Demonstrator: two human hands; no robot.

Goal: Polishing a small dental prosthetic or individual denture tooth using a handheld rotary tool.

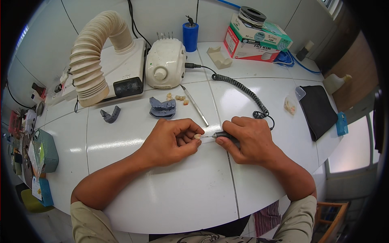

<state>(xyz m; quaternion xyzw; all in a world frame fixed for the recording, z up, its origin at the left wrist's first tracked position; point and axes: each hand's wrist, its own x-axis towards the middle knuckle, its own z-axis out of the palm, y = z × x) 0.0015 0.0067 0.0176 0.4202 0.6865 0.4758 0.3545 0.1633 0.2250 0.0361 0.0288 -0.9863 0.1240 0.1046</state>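
Note:
My left hand (173,139) pinches a small cream dental crown (197,136) between thumb and fingertips over the white tiled bench. Wrapped round a black rotary handpiece (223,135), my right hand (250,139) points its thin metal bur left at the crown. Whether the bur touches the crown is too small to tell. Beyond my left hand stands a grey dental model (163,108), with a smaller grey arch piece (110,115) to its left. Several tooth-coloured pieces (180,97) lie behind the model. A slim metal-tipped hand tool (195,107) lies between them and my right hand.
A white control unit (166,65) with a dial feeds a coiled black cord (243,90) on the right. A ribbed suction hose (90,60) arches at back left. Mask boxes (253,42) stand at back right, a black pouch (318,111) right, a teal basket (48,150) left.

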